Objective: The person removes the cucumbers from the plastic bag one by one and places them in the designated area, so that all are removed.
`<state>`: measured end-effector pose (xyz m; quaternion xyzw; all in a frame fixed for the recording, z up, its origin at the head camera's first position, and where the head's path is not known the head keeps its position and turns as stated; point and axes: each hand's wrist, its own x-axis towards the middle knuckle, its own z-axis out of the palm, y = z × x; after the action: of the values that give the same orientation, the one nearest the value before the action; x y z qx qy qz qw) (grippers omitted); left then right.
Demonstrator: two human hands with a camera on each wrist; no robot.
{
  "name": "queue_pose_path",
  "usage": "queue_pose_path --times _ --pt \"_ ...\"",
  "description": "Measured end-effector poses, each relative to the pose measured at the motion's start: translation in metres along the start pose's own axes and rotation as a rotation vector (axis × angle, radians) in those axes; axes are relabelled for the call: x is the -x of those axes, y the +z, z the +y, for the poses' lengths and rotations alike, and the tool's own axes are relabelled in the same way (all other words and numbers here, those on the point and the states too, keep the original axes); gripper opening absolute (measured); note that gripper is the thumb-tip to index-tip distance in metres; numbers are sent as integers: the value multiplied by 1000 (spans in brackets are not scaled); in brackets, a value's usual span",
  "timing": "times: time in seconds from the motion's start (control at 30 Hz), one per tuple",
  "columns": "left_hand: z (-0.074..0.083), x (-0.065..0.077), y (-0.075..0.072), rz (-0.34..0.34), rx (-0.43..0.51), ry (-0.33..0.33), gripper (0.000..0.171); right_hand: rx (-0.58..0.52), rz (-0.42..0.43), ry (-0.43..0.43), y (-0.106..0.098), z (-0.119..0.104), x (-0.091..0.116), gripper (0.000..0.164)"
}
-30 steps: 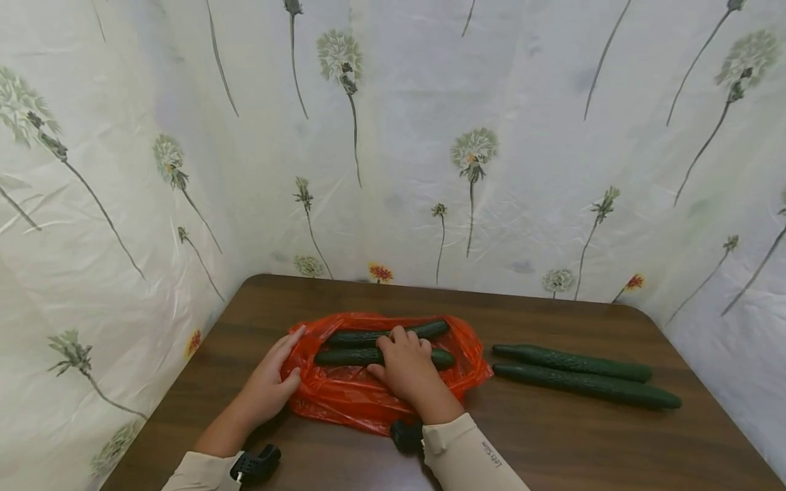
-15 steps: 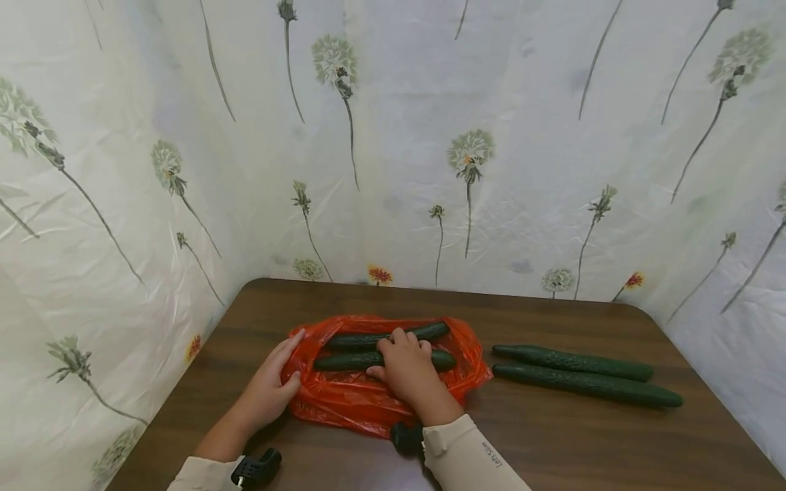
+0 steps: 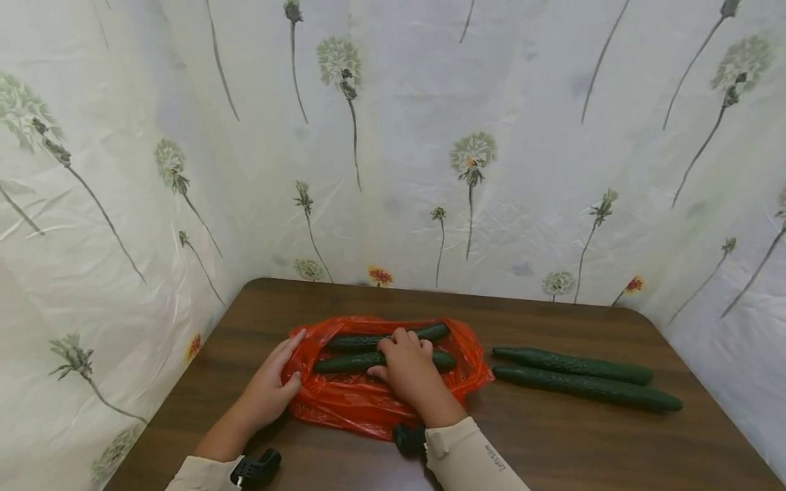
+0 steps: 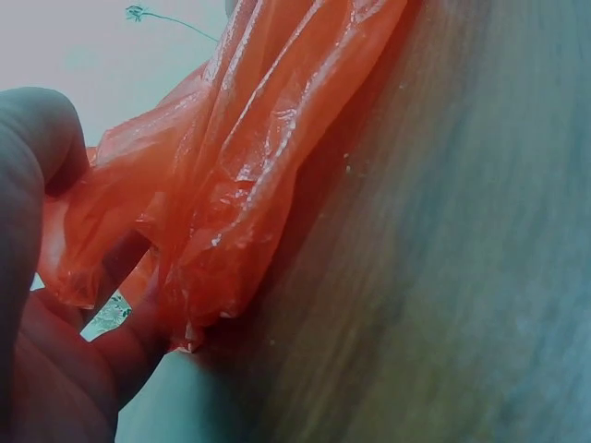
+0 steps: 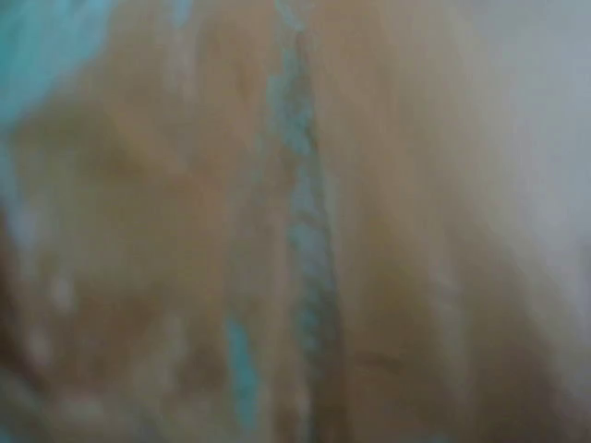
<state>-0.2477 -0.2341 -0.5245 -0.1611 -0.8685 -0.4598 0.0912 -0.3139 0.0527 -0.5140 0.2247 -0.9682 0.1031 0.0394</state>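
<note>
A red plastic bag [image 3: 344, 407] lies spread with its mouth facing up. Inside it, two dark green cucumbers rest side by side, a far cucumber [image 3: 355, 342] and a near cucumber [image 3: 345, 363]. My right hand [image 3: 406, 368] reaches over the near rim and holds the near cucumber around its middle, covering part of both. At the bag's left edge my left hand [image 3: 270, 384] holds the plastic; the left wrist view shows the bag [image 4: 231, 185] between thumb and fingers. The right wrist view is too blurred to make out the hand.
Two more cucumbers lie on the brown wooden table [image 3: 552, 450] right of the bag: an upper cucumber [image 3: 574, 363] and a longer lower cucumber [image 3: 586, 389]. Behind and beside the table hangs a pale curtain [image 3: 405, 157] printed with dandelions.
</note>
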Motion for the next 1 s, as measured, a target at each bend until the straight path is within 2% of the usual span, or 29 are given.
queue_pose_path --times 0.37,1.0 --pt "1 0 0 2 -1 -7 80 -56 2 -11 -17 3 0 53" --pt "-1 -1 0 -9 13 -20 81 -65 34 -45 -42 4 4 49"
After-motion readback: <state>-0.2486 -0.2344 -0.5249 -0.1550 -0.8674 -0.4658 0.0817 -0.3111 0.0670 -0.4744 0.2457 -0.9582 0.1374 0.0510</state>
